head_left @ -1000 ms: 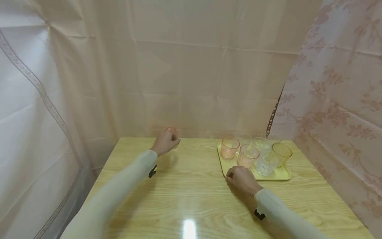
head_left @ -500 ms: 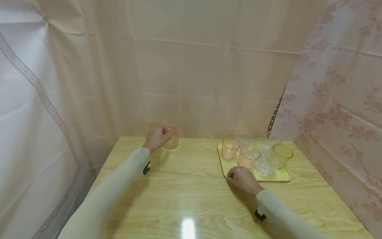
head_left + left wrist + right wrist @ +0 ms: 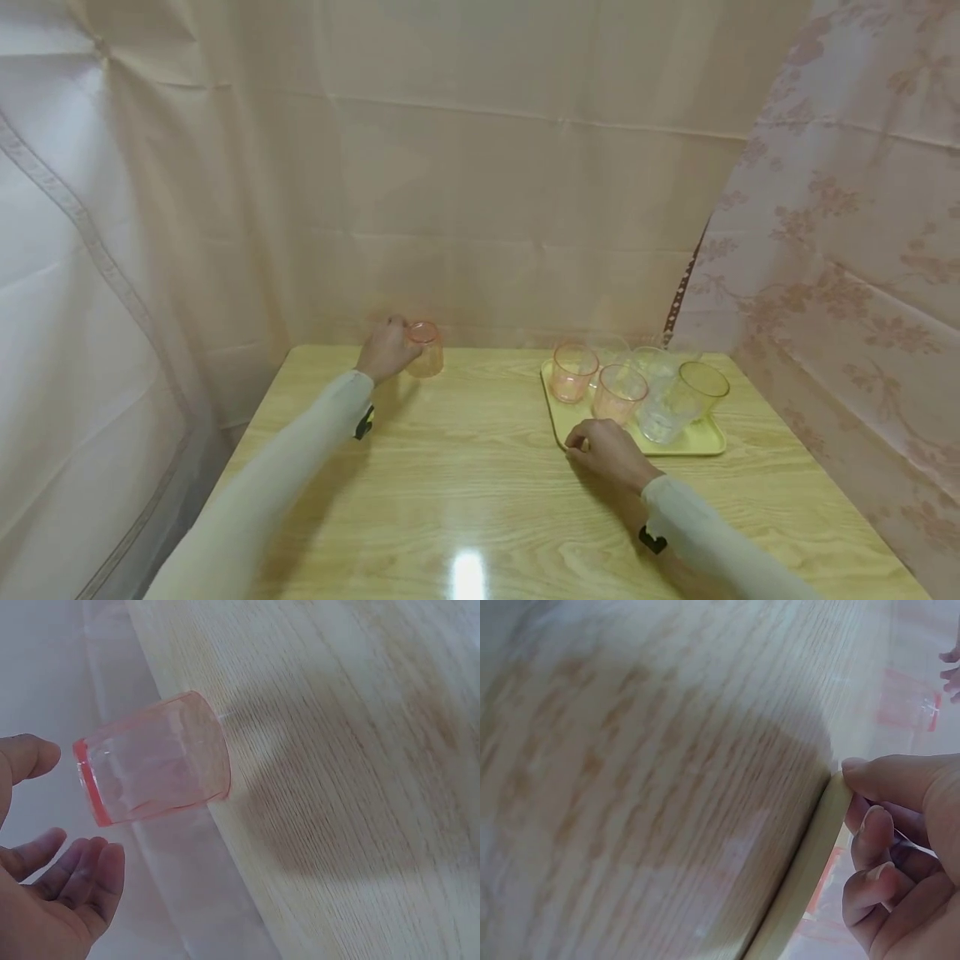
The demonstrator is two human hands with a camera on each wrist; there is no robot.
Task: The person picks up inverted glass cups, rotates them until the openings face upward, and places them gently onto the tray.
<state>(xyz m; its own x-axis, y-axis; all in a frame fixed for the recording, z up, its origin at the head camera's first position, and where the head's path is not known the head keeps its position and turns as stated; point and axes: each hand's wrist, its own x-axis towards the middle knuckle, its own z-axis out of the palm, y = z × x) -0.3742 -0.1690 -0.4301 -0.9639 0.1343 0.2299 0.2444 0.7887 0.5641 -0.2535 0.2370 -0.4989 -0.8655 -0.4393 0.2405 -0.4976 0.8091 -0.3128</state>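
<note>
A clear pink cup (image 3: 426, 352) stands upside down near the table's back edge, its thicker base on top. In the left wrist view, a gap separates my left hand (image 3: 60, 877) from the cup (image 3: 154, 761), and its thumb and fingers are spread beside the base. My right hand (image 3: 609, 450) pinches the near left corner of a yellow tray (image 3: 561, 417); the right wrist view has the thumb on the tray's corner (image 3: 821, 832) with the index finger partly hidden behind it. On the tray are two pink cups (image 3: 573, 379), a yellow cup (image 3: 705, 390) and several colourless ones (image 3: 662, 421).
The wood-grain table (image 3: 450, 467) ends at the back against a beige curtain (image 3: 480, 208). A flowered cloth (image 3: 840, 275) hangs along the right side, and pale cloth (image 3: 67, 275) along the left.
My left hand has let go of the pink cup and drawn off to its left, bringing the cup into full view. The right hand stays at the tray corner.
</note>
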